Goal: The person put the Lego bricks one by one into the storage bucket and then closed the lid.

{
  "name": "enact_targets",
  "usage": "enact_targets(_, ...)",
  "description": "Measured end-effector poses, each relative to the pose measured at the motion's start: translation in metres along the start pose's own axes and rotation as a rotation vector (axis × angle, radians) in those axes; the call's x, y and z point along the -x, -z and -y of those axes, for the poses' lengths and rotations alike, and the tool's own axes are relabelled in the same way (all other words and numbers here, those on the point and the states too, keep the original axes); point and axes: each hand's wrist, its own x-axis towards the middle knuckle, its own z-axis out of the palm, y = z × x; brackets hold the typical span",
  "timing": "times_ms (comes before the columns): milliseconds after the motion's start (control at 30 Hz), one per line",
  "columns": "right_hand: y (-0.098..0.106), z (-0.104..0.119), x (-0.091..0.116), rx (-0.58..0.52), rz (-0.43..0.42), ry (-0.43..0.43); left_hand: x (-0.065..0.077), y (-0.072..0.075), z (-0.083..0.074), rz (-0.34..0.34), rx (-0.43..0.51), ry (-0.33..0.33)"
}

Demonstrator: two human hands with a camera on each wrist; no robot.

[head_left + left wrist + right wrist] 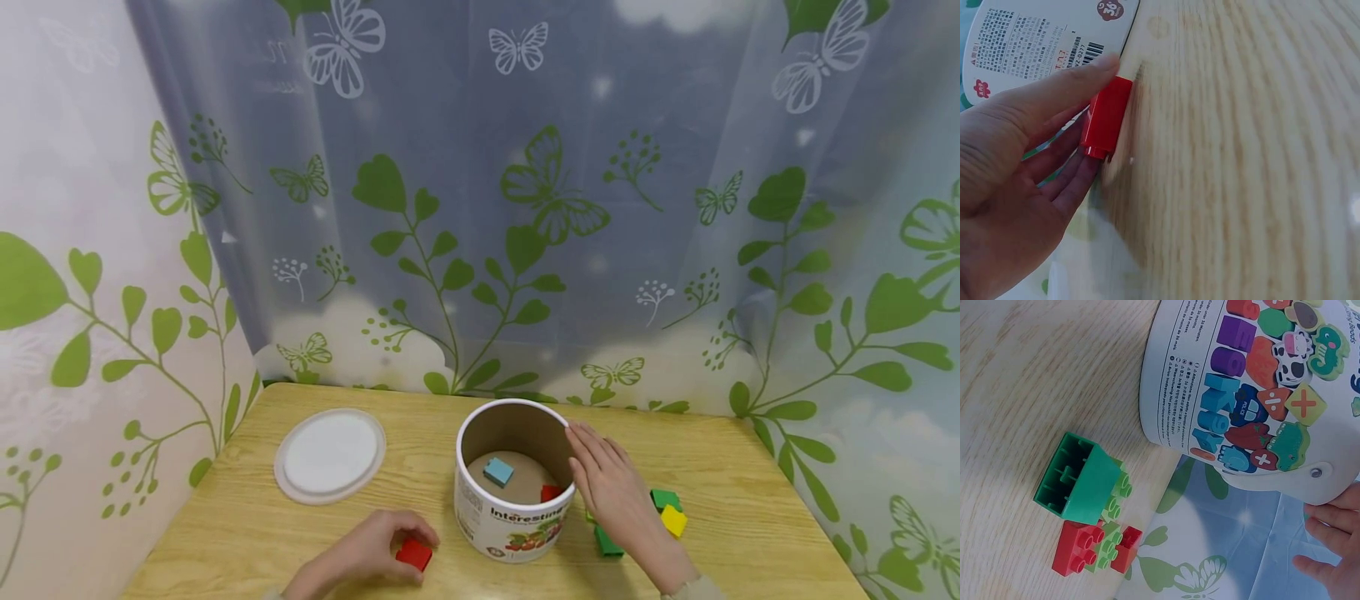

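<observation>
My left hand (366, 543) grips a red toy brick (414, 556) on the table, thumb on one side and fingers on the other. In the left wrist view, the brick (1107, 115) stands on edge between them. A round white printed bucket (480, 518) is right of that hand. Inside it lie a light blue brick (498, 472) and a red brick (551, 492), partly hidden by the rim. My right hand (617, 492) rests on the bucket's right rim, fingers extended. Beside it are green bricks (666, 500) and a yellow brick (674, 522).
A round white lid (330, 456) lies on the wooden table (225, 533) at the left. In the right wrist view, a green brick (1088, 481) lies near red bricks (1075, 547) and light green bricks (1107, 547). A patterned curtain (480, 208) hangs behind the table.
</observation>
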Motion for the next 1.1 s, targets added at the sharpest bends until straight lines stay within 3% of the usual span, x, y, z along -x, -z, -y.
enact_targets(167, 0.0, 0.0, 0.0, 0.006, -0.014, 0.007, 0.001, 0.002, 0.001, 0.02, -0.049, 0.005)
enact_targets(333, 0.0, 0.001, 0.0, 0.004, -0.022, 0.014, 0.0, 0.006, 0.0, 0.005, -0.062, 0.052)
enact_targets(833, 0.0, 0.0, 0.001, -0.002, 0.001, -0.003, -0.019, 0.039, -0.018, -0.133, -0.161, -0.059)
enact_targets(1100, 0.002, 0.002, -0.001, -0.007, -0.008, -0.002, -0.03, 0.061, -0.036, -0.204, -0.234, -0.061)
